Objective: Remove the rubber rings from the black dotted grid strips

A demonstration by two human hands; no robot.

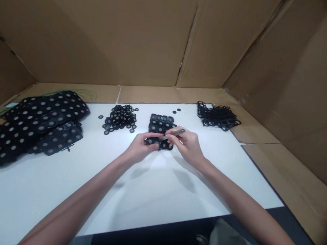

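Carrying rows of grey-centred discs (160, 124), the black sheet (155, 129) lies on the white surface (91, 192), its near left edge in the left hand's (139, 147) grip, while the right hand (190, 145), angled inward, pinches a slim metal tool (179, 132) over it.

left hand (139, 149): bare | right hand (190, 146): bare | forearms (91, 193): bare, slim, tapering toward wrists

A black sheet (156, 129) studded with rows of round discs (160, 124), the farthest row bluish, lies on the white surface (91, 192), while a slim grey tool (180, 132) slants over its nearer part, handle to the right, flat end leftward
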